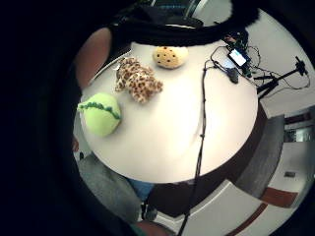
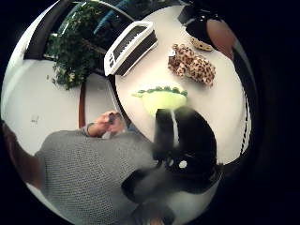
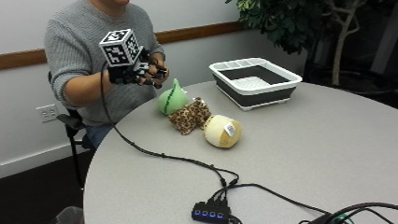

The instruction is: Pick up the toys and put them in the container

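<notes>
Three toys lie in a row on the round grey table (image 3: 311, 140): a green plush (image 3: 171, 99), a leopard-spotted plush (image 3: 191, 115) and a round yellow plush (image 3: 223, 131). My gloved right hand (image 3: 140, 72) hovers in the air just above and behind the green plush, fingers loosely curled and holding nothing. The white-rimmed dark container (image 3: 264, 95) stands further back on the table with no toys in it. The palm views show the green plush (image 1: 101, 114), leopard plush (image 1: 138, 79) and yellow plush (image 1: 170, 56) below the hand, along with the container (image 2: 130, 47) and gloved fingers (image 2: 185, 136).
A black cable (image 3: 168, 156) runs from the hand across the table to a hub (image 3: 211, 212) at the near edge. A potted plant (image 3: 292, 18) stands behind the container. The person's bare hand (image 2: 107, 123) stays at the lap.
</notes>
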